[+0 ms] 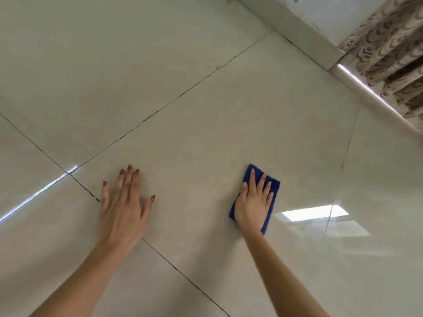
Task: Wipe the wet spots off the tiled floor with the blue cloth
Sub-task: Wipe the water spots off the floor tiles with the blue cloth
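Grout lines cross the pale glossy tiled floor, meeting at nine o'clock beside the left hand, which lies flat on the tile with fingers spread apart. At three o'clock of it, the right hand presses flat on the blue cloth, a folded dark-blue rectangle. At one o'clock, a patterned curtain hangs above the skirting.

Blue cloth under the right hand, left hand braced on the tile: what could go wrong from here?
1. The left hand bears flat on glossy tiled floor; it could slip if the tile is wet there.
2. The right hand covers most of the folded blue cloth, so fingertips may drag on the tile and smear.
3. Glare may hide remaining spots.
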